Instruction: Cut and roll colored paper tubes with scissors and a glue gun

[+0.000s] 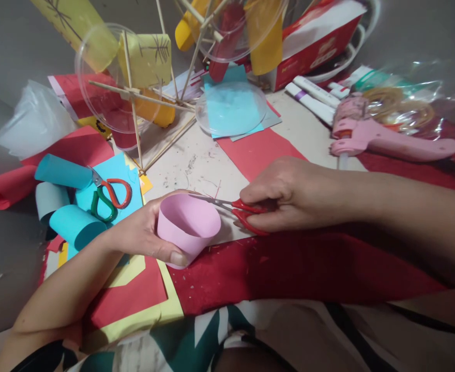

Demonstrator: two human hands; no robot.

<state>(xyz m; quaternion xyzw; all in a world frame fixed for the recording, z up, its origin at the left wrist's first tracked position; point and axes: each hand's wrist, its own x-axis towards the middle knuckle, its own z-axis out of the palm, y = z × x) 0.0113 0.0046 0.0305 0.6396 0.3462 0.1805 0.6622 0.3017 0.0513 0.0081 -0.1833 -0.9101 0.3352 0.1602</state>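
Left hand (pixel 147 228) grips pink paper tube (pixel 186 236); right hand (pixel 279 192), red-handled scissors (pixel 246 207).

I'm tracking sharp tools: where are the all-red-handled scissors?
In the head view, the scissors are just right of centre, held in the right hand, blades beside the rim of the pink paper tube in the left hand.

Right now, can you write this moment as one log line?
left fingers: hold pink paper tube; right fingers: hold red-handled metal scissors; blades: beside tube's rim, contact unclear; beyond: pink plastic glue gun

Grn/wht/blk patt. clothing (pixel 177 338), bare forearms (pixel 72 283)
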